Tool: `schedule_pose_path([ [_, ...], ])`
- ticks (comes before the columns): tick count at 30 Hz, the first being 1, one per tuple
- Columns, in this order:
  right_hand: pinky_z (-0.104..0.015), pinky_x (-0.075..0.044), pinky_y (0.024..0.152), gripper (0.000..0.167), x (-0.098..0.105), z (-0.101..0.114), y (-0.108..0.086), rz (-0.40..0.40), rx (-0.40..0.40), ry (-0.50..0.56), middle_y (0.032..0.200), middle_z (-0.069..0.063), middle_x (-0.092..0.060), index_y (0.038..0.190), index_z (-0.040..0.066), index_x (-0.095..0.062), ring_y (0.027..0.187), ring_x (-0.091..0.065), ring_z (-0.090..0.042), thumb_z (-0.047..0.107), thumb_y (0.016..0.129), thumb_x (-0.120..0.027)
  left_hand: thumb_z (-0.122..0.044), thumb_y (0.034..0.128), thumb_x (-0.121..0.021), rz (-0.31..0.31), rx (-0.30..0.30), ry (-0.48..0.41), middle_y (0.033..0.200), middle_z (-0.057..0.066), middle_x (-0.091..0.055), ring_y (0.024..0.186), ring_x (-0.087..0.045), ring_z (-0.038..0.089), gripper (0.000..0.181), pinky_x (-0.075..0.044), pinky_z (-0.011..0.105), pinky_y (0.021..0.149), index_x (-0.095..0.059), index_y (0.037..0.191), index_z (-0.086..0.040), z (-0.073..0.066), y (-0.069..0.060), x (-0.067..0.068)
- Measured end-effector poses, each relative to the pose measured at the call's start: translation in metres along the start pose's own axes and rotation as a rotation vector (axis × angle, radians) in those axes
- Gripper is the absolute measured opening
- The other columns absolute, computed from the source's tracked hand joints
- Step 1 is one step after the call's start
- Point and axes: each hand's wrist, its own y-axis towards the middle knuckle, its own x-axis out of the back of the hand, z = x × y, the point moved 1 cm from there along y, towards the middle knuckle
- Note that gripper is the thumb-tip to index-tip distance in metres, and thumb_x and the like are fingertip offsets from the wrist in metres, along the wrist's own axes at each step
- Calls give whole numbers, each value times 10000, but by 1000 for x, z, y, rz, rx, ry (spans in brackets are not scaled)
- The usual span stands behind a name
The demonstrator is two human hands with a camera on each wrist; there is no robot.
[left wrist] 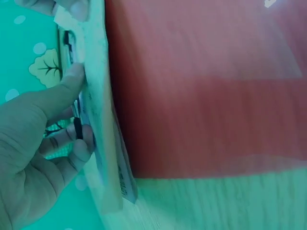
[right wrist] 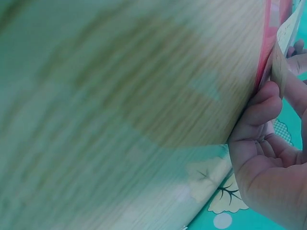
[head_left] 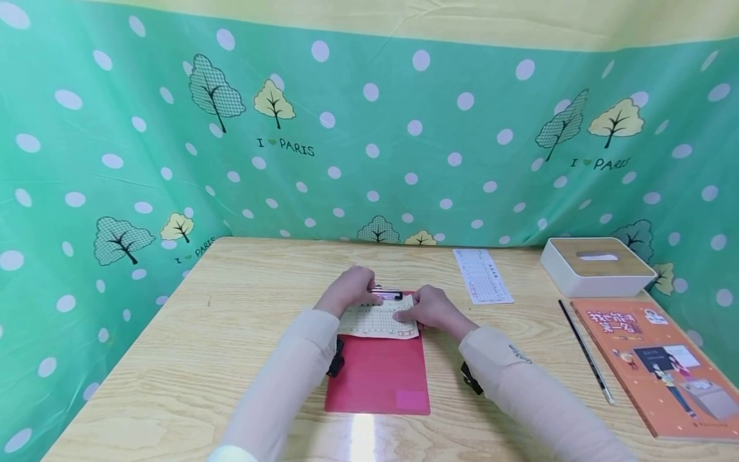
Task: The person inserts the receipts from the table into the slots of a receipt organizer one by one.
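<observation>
A red clipboard point(head_left: 375, 378) lies on the wooden table with its metal clip point(head_left: 389, 294) at the far end. My left hand point(head_left: 349, 289) pinches that clip; in the left wrist view, thumb and fingers sit around its black-tipped end. A small printed form point(head_left: 375, 323) with a grid lies across the top of the clipboard, its near edge slightly lifted. At its right side my right hand point(head_left: 435, 311) grips the form, thumb on top and fingers beneath. The right wrist view shows the form's curled edge point(right wrist: 279, 67) at the fingers. How far it reaches under the clip is hidden.
Behind the right hand, another printed sheet point(head_left: 484, 276) lies flat. To the right are a white tissue box point(head_left: 597, 266) with a wooden lid, a dark pencil point(head_left: 586, 351) and an orange book point(head_left: 658, 369). A green dotted curtain point(head_left: 369, 147) hangs behind the table point(head_left: 242, 308).
</observation>
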Motion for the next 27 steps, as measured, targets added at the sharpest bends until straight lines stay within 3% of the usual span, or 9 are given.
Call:
schedule_pose_path([
  [5, -241, -312, 472, 467, -1, 0, 1, 7, -4, 4, 554, 7, -500, 615, 125, -487, 493, -418, -114, 305, 838, -857, -238, 878, -820, -12, -15, -25, 747, 10, -572, 685, -484, 143, 252, -430, 285, 646, -641, 800, -80, 1, -1, 1],
  [12, -241, -322, 473, 444, 0, 1, 0, 9, -12, 7, 572, -1, -528, 632, 117, -508, 500, -434, -116, 304, 846, -849, -223, 881, -817, 18, -2, -65, 678, -12, -478, 645, -439, 129, 314, -376, 262, 608, -579, 719, -97, -1, -3, 6],
  [27, -245, -359, 478, 463, 0, -3, 3, 9, -18, 29, 552, -7, -529, 605, 135, -491, 494, -464, -122, 316, 874, -821, -224, 871, -825, 43, 3, -36, 709, -17, -515, 678, -448, 139, 318, -392, 275, 659, -594, 690, -101, -5, 1, 14],
])
